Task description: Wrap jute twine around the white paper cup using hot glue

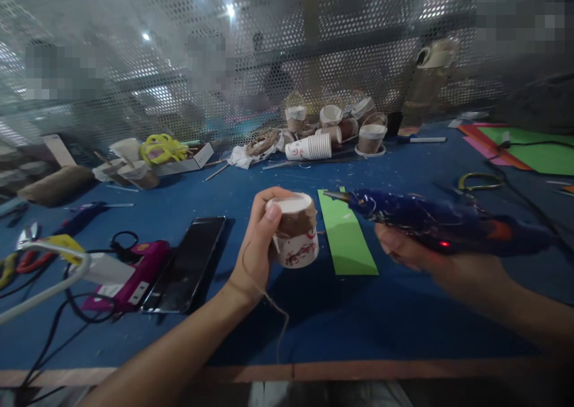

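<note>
In the middle of the view, my left hand (258,239) grips a paper cup (296,251) whose upper part is wrapped in brown twine. A loose strand of twine (280,314) trails over my left wrist and down to the table. My right hand (412,248) is closed around the handle of a dark blue hot glue gun (412,213) with a red light lit on it. The gun's nozzle points left toward the cup, a short gap away from it. Below and between them lies a strip of green paper (352,239).
Left of my hand are a phone (186,269), a magenta power strip (143,269) with cables, another glue gun (81,222) and pliers (29,245). Stacked paper cups (309,148) and several small twine-covered baskets stand behind. Scissors (479,183) and coloured sheets (542,150) lie right.
</note>
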### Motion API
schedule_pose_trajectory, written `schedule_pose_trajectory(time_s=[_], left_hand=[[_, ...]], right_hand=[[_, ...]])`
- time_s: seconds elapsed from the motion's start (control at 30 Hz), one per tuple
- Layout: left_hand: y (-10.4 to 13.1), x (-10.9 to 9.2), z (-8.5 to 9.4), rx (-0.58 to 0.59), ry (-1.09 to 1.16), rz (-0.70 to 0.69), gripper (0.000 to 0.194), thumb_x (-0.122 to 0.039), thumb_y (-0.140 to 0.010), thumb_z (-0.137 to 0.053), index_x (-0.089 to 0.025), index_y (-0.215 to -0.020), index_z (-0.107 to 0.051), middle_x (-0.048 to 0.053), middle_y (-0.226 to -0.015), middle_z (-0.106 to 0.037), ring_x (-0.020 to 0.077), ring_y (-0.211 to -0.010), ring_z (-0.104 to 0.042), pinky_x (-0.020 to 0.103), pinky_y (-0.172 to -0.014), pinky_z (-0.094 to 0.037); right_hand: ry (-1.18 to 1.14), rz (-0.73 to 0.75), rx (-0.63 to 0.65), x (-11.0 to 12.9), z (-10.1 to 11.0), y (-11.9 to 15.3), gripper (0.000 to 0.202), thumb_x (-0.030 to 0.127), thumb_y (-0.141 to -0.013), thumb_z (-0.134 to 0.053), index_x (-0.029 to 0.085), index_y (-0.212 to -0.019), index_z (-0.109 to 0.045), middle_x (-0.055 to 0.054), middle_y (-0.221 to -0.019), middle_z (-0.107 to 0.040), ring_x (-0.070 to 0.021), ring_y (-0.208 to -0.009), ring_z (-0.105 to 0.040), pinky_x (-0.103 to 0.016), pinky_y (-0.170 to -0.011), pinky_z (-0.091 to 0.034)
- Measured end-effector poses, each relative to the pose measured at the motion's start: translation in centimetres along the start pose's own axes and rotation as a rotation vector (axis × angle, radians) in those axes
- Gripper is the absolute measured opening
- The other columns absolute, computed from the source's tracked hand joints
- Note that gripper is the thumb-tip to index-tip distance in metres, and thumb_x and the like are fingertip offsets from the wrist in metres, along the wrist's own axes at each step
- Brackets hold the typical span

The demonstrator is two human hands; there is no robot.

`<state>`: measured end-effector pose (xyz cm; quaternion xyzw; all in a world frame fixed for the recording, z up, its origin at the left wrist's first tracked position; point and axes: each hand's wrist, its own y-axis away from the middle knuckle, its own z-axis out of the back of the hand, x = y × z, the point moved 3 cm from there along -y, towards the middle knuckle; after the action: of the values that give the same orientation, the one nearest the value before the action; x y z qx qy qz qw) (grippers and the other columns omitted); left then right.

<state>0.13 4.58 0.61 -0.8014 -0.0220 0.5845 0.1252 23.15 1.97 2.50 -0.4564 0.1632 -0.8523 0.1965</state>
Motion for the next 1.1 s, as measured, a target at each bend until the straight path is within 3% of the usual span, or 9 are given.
schedule_pose_trajectory(time_s=[0.17,0.33,0.5,0.73,0.87,1.1], left_hand=[[0.0,-0.2,0.1,-0.001,-0.015,-0.022,0.036,-0.059,-0.093,-0.06,-0.026,-0.106,-0.059,0.003,-0.096,-0.072,0.0181,-0.075,-0.069,0.03,-0.065,-0.055],[0.3,0.0,0.5,-0.055,-0.115,-0.088,0.039,-0.062,-0.094,-0.059,-0.028,-0.114,-0.06,0.004,-0.106,-0.07,0.0175,-0.08,-0.068,0.032,-0.071,-0.056],[0.1,0.1,0.9,-0.079,-0.163,-0.174,0.041,-0.063,-0.097,-0.053,-0.03,-0.122,-0.058,0.005,-0.115,-0.068,0.0208,-0.098,-0.07,0.035,-0.085,-0.059],[0.3,0.3,1.1,-0.071,-0.187,-0.193,0.045,-0.062,-0.096,-0.056,-0.033,-0.131,-0.058,0.005,-0.119,-0.069,0.0229,-0.101,-0.072,0.04,-0.089,-0.061],[0.4,0.2,0.9,-0.053,-0.202,-0.178,0.054,-0.063,-0.094,-0.06,-0.029,-0.137,-0.058,0.008,-0.124,-0.07,0.0261,-0.112,-0.07,0.043,-0.1,-0.057],[0.8,-0.4,0.3,-0.081,-0.28,-0.177,0.056,-0.064,-0.09,-0.065,-0.026,-0.13,-0.06,0.008,-0.118,-0.071,0.0253,-0.106,-0.07,0.039,-0.093,-0.061]], right_hand=[[-0.104,0.033,0.144,0.0,-0.5,0.6,0.016,0.025,-0.083,-0.071,0.029,-0.074,-0.058,0.004,-0.067,-0.062,-0.0173,-0.055,-0.057,-0.032,-0.051,-0.048],[-0.031,0.1,0.212,-0.6,-0.7,0.9,0.015,0.027,-0.083,-0.07,0.028,-0.077,-0.056,0.005,-0.065,-0.064,-0.0154,-0.051,-0.054,-0.03,-0.048,-0.04],[0.043,0.206,0.199,-1.2,-0.6,1.0,0.016,0.025,-0.081,-0.069,0.027,-0.079,-0.054,0.009,-0.065,-0.065,-0.0113,-0.048,-0.056,-0.025,-0.045,-0.037],[0.143,0.088,0.125,-0.2,-0.7,1.1,0.016,0.031,-0.084,-0.063,0.026,-0.074,-0.052,0.008,-0.063,-0.062,-0.0109,-0.048,-0.052,-0.026,-0.049,-0.036],[0.16,0.078,0.114,0.2,-0.8,1.1,0.017,0.033,-0.087,-0.06,0.026,-0.074,-0.051,0.009,-0.061,-0.059,-0.0106,-0.047,-0.05,-0.027,-0.049,-0.035],[0.225,0.112,0.142,0.3,-0.9,1.4,0.007,0.025,-0.082,-0.056,0.025,-0.075,-0.053,0.007,-0.063,-0.066,-0.0107,-0.05,-0.057,-0.026,-0.051,-0.036]])
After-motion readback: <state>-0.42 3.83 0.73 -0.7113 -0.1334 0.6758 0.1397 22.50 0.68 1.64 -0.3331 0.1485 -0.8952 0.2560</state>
